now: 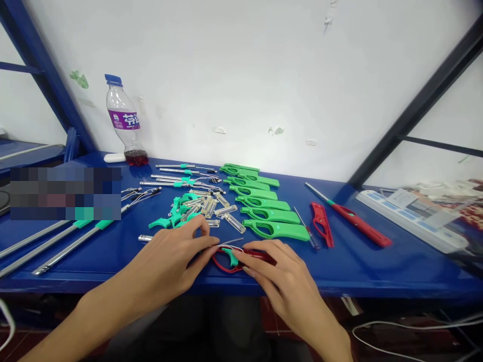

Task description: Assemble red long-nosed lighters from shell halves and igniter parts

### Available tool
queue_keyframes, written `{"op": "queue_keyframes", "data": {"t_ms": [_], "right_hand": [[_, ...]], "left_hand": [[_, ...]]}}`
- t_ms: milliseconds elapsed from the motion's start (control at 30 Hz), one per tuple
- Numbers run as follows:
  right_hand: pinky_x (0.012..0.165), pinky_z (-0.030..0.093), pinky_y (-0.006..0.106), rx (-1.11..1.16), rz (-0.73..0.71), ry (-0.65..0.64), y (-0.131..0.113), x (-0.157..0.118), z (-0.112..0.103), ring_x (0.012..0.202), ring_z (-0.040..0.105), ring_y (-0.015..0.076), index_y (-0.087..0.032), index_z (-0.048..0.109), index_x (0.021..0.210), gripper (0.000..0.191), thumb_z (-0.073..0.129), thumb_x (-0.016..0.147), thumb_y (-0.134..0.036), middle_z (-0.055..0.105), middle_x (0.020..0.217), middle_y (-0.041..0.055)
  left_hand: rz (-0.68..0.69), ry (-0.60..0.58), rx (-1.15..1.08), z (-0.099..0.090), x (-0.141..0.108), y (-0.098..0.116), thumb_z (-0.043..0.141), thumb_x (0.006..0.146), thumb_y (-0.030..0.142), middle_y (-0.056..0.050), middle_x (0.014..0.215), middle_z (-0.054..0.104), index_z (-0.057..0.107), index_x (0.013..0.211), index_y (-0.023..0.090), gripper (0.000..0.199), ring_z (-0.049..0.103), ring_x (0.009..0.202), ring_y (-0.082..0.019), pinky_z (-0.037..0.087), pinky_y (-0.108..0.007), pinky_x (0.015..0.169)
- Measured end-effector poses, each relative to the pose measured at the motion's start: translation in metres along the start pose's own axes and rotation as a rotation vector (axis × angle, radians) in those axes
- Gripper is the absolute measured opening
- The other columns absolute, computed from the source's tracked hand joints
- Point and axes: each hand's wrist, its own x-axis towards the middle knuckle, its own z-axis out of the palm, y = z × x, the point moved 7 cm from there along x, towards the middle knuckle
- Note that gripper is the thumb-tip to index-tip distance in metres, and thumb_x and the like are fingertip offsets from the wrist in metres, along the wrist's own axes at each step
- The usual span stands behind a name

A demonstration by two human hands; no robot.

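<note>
A red lighter shell [225, 270] with a green trigger [231, 257] in it lies near the table's front edge. Over its left end my left hand [177, 254] pinches a thin white wire, thumb and finger together. My right hand [283, 271] has its fingers pressed on the shell's right part, beside the trigger, and covers much of it. Behind my hands lie loose green triggers [184, 203] and several clear fuel tanks [209, 207]. A metal tube end [145, 238] shows left of my left hand.
Green lighter shells [275, 230] are lined up behind my right hand. Metal rods with wires [177, 179] lie back left, longer ones [71, 246] at left. A screwdriver [311, 236], red shell [322, 224], red lighter [358, 226], power strip [411, 221] and bottle [124, 123] stand around.
</note>
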Motion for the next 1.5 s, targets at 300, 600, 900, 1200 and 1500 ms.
{"op": "queue_keyframes", "data": {"t_ms": [300,600,900,1200,1500], "right_hand": [[0.091,0.056,0.043,0.013,0.005,0.009,0.001,0.0,0.001,0.111,0.066,0.0239,-0.039,0.067,0.146,0.038,0.052,0.113,-0.025,0.072,0.132,0.0032],[0.096,0.057,0.044,0.019,0.018,0.008,0.001,-0.001,0.001,0.117,0.067,0.024,-0.04,0.065,0.145,0.037,0.051,0.114,-0.027,0.072,0.135,0.0017],[0.104,0.056,0.044,0.026,-0.006,-0.021,-0.001,0.002,0.003,0.127,0.066,0.0239,-0.029,0.058,0.152,0.039,0.051,0.114,-0.025,0.073,0.142,0.0035],[0.104,0.055,0.043,0.046,0.013,-0.034,0.001,0.001,0.004,0.126,0.064,0.0235,-0.032,0.06,0.145,0.034,0.052,0.114,-0.025,0.072,0.139,0.0018],[0.102,0.055,0.045,0.035,0.032,-0.051,-0.001,0.003,0.004,0.125,0.065,0.0245,-0.03,0.059,0.148,0.035,0.049,0.115,-0.026,0.072,0.14,0.0037]], "left_hand": [[-0.002,0.021,-0.052,0.011,0.003,0.002,0.04,0.112,0.024,-0.005,0.108,0.066,0.075,0.113,0.024,0.034,0.067,0.075,-0.018,0.048,-0.032,0.063],[0.034,-0.003,-0.046,0.012,0.003,0.003,0.04,0.112,0.021,-0.003,0.109,0.067,0.064,0.111,0.024,0.025,0.071,0.085,-0.02,0.047,-0.031,0.064],[0.043,-0.022,-0.001,0.012,0.005,0.006,0.038,0.11,0.018,-0.003,0.106,0.066,0.059,0.109,0.024,0.021,0.071,0.084,-0.02,0.042,-0.031,0.058],[0.039,-0.075,0.055,0.014,0.005,0.007,0.035,0.109,0.015,-0.004,0.107,0.064,0.057,0.111,0.025,0.024,0.069,0.078,-0.02,0.038,-0.029,0.054],[0.021,-0.099,0.136,0.014,0.006,0.009,0.032,0.108,0.016,-0.009,0.116,0.063,0.059,0.117,0.025,0.029,0.064,0.07,-0.02,0.033,-0.029,0.051]]}}
